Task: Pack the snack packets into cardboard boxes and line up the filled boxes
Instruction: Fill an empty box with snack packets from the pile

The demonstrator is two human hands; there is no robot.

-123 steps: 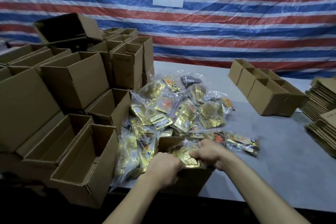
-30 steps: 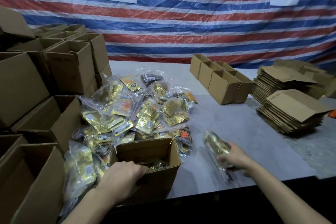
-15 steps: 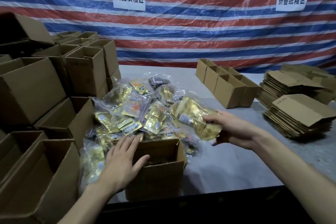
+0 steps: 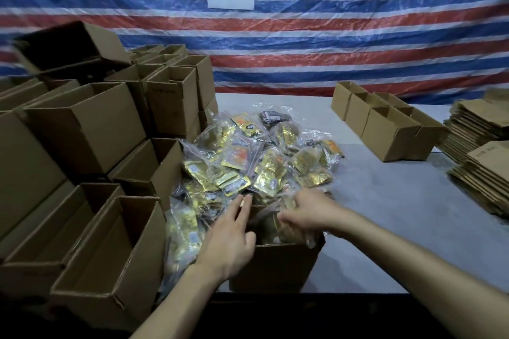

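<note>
An open cardboard box (image 4: 275,267) stands at the table's near edge. Just behind it lies a heap of gold and orange snack packets (image 4: 261,165) in clear bags. My left hand (image 4: 230,239) rests against the box's left rim with its fingers straight, the tips reaching the heap. My right hand (image 4: 305,212) is over the box's opening, fingers curled round a gold snack packet (image 4: 287,231) that sits partly inside the box. What else the box holds is hidden by my hands.
Open cardboard boxes (image 4: 82,129) are stacked along the left, one (image 4: 110,259) close beside my left arm. A row of small boxes (image 4: 385,129) stands at the back right. Flattened cartons (image 4: 484,170) are piled at the far right. A striped tarp (image 4: 330,49) hangs behind the grey table (image 4: 385,215).
My right hand has brought the gold packet from mid-air on the right down into the box's opening. My left hand has stayed at the box's left rim.
</note>
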